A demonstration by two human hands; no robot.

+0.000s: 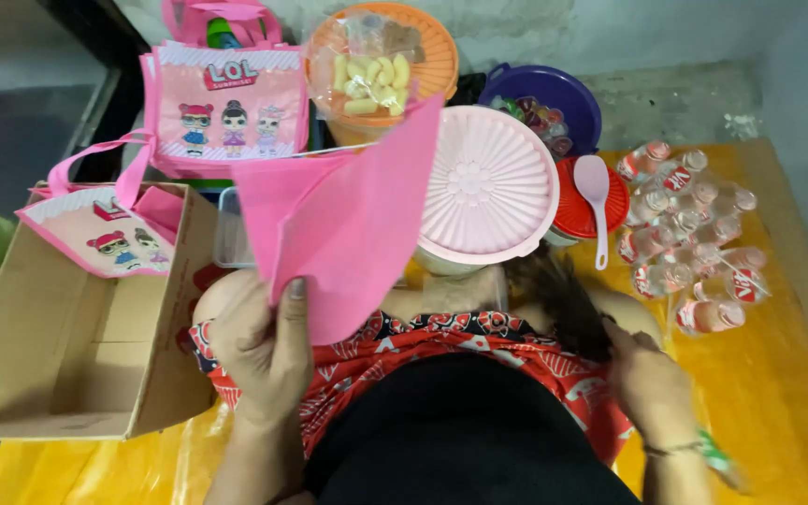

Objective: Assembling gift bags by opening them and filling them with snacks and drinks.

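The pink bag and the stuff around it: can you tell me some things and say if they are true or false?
1. The left hand holds a plain pink bag. True.
2. The cardboard box is full of bottles. False: the small bottles lie on the yellow sheet.
3. A pink spoon rests on the red lid. True.
4. The big pink lid is square. False: round.

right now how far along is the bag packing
Looks early. One pink cartoon-print tote bag stands with something poking from its top; a second leans in the brown cardboard box. In hand: the left hand grips a flat plain pink bag; the right hand holds nothing clearly. The small pink-capped drink bottles lie unpacked.
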